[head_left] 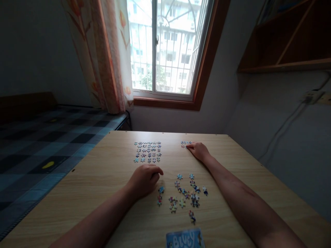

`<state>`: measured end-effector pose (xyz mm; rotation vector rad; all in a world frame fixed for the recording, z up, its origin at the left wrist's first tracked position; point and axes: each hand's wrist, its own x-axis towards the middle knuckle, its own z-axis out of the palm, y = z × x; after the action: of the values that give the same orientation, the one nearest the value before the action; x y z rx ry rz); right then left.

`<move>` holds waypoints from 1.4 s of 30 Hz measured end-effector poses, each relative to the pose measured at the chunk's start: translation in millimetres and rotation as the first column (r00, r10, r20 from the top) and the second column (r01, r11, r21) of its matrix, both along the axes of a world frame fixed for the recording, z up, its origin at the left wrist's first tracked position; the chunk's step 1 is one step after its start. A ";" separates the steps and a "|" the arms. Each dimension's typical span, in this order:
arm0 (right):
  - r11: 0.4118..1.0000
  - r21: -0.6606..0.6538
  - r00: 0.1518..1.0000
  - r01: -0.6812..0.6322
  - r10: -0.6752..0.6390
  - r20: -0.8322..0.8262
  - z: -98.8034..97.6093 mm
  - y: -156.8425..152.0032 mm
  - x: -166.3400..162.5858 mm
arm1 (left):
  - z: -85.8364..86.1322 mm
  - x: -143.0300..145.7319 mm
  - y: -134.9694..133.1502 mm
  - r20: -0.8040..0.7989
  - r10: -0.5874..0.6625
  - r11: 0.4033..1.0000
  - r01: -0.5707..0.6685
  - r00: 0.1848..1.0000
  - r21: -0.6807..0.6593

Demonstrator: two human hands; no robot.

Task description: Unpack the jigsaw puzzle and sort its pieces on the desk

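My right hand (198,151) reaches to the far side of the table, fingertips pressed together on a puzzle piece (186,147) at the end of a short second row. Just beyond it lies a row of puzzle pieces (185,142). My left hand (145,179) is loosely curled above the tabletop, and no piece shows in its fingers. Several pieces in neat rows (148,150) lie beyond it. Two pieces, one of them blue (161,189), are close to its right. Between my forearms is a scattered group of loose puzzle pieces (186,195), some overlapping.
A blue box marked "Bluey" (184,238) is at the near edge of view on the wooden table (103,179). A checked bed (64,137) stands left, a curtained window (168,51) ahead. A wall shelf (289,65) hangs at upper right.
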<state>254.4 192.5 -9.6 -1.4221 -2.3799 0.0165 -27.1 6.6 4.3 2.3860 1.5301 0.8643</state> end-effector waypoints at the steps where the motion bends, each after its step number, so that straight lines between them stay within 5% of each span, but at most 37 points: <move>1: 1.000 0.000 1.000 0.001 -0.001 -0.006 -0.7 0.4 0.1 | 0.2 0.1 0.0 0.002 -0.002 1.000 0.002 1.000 -0.002; 18: 0.997 0.074 0.988 -0.002 0.013 -0.155 -4.6 -1.8 2.4 | 1.4 1.4 -0.9 -0.001 0.008 1.000 -0.008 1.000 0.002; 22: 0.981 0.038 0.950 -0.189 0.192 -0.247 9.6 -12.2 -0.6 | 1.3 0.9 -0.3 0.009 -0.002 1.000 0.002 1.000 -0.009; 24: 0.917 -0.126 0.905 -0.377 0.336 -0.261 23.2 -22.3 -6.9 | 1.2 0.6 0.0 0.008 -0.001 1.000 0.001 1.000 -0.010; 27: 0.721 -0.409 0.828 -0.559 0.510 -0.233 44.9 -43.7 -21.4 | 1.1 0.3 -0.1 -0.001 -0.002 1.000 0.002 1.000 0.000; 31: 0.603 -0.554 0.777 -0.575 0.615 -0.137 59.6 -71.7 -40.1 | 2.7 0.7 -1.8 -0.012 -0.007 1.000 0.007 1.000 0.019; 35: 0.624 -0.598 0.811 -0.503 0.580 -0.075 55.7 -75.0 -43.5 | 5.1 1.8 -3.2 -0.010 -0.006 1.000 0.006 1.000 0.016; 42: 0.793 -0.464 0.903 -0.395 0.429 -0.035 44.1 -25.8 0.3 | 2.7 1.1 -1.5 -0.006 -0.003 1.000 0.003 1.000 0.010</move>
<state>254.7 166.7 34.5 -1.0441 -2.8297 0.7042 -26.0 5.1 6.9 2.3993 1.5273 0.8667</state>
